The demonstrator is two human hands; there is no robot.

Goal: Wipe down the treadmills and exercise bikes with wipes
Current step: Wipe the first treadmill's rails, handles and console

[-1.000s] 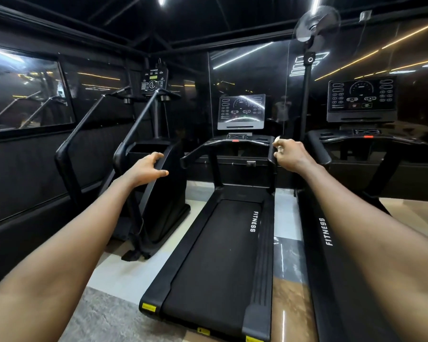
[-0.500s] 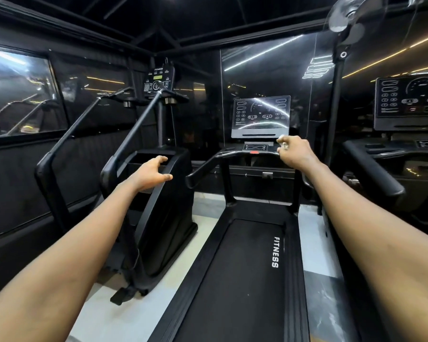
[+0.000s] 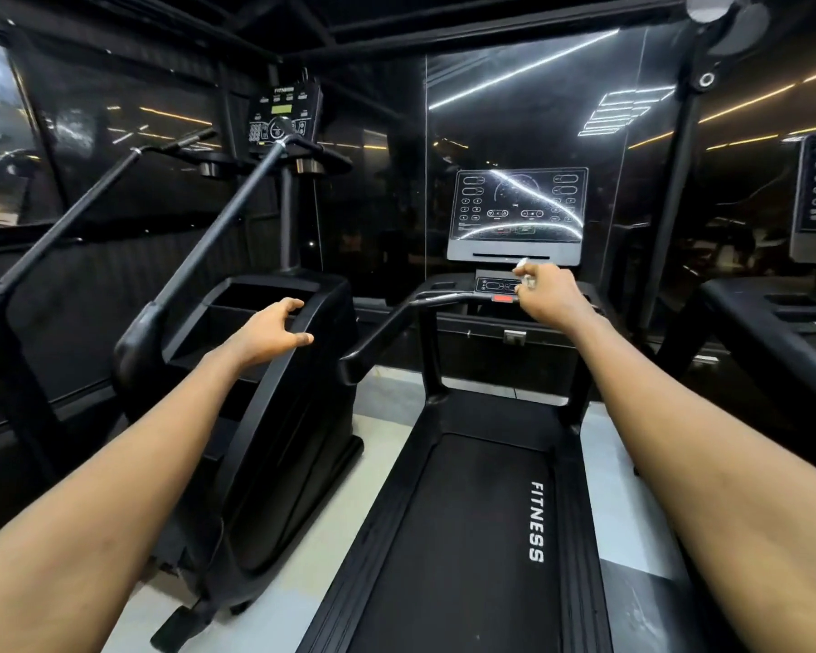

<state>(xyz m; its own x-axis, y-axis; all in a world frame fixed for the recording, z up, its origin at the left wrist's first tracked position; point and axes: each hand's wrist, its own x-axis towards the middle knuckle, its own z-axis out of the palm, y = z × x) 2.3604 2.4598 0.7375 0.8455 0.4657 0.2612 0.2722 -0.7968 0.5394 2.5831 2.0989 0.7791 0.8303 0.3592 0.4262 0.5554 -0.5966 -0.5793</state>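
Far left, you've got one stair climber point(image 3: 274, 440), and your left hand point(image 3: 267, 334) hangs in front of its shroud, fingers loosely spread, holding nothing; whether it touches the machine, I can't tell. Centre, the treadmill point(image 3: 467, 534), and here's the action: your right hand point(image 3: 550, 294) pinches a small white wipe point(image 3: 524, 266) right at the control strip, just below the console screen point(image 3: 519, 214). Looks like you're on the console stage of this machine. Next you'll want flat, even pressure across the screen, then out along the handrails, steering round the red button. On the right edge, a second treadmill point(image 3: 773, 318), partly cut off. The count: two treadmills, one stair climber, one wipe, no bike in view.
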